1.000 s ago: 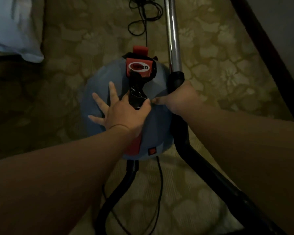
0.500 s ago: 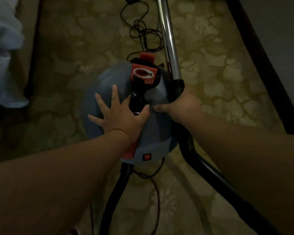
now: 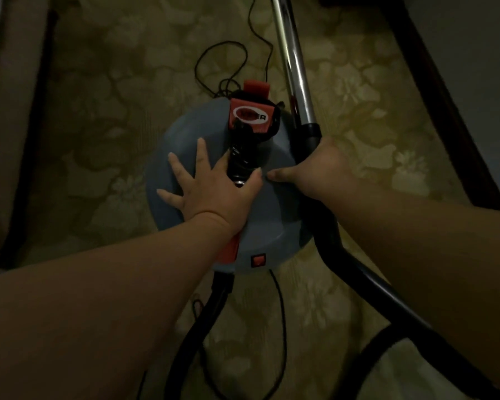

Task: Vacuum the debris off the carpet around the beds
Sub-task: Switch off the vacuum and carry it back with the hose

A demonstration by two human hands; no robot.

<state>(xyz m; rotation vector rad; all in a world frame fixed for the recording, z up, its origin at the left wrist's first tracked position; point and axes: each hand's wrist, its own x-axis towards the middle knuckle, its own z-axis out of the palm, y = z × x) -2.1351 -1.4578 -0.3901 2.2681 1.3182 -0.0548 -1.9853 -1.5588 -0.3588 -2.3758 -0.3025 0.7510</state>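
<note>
the vacuum canister has crept forward along the carpet in the last second. the loose black cord that lay well ahead of it is now just off its far side, close to the red logo plate. the white bedding that showed at the left edge of the carpet has slipped out of sight, leaving only what i take for a dark bed base. the hands haven't changed at all. the left hand still lies flat on the blue-grey dome, fingers straight and spread wide, thumb against the black carry handle, gripping nothing, just pressing. the right hand stays wrapped round the black grip at the foot of the chrome wand, fingers curled behind it, thumb stuck out toward the left thumb without quite meeting it. the wand runs off toward the far edge of the carpet, its nozzle out of view, and the hose loops round the near side of the canister. to me this looks like repositioning rather than cleaning: the machine is being shoved up the strip of carpet between the bed base and the dark wooden strip along the right edge. i'd guess the sweeping starts once it's parked. that cord so close ahead could snag under the canister. it's too dim to make out any debris.
</note>
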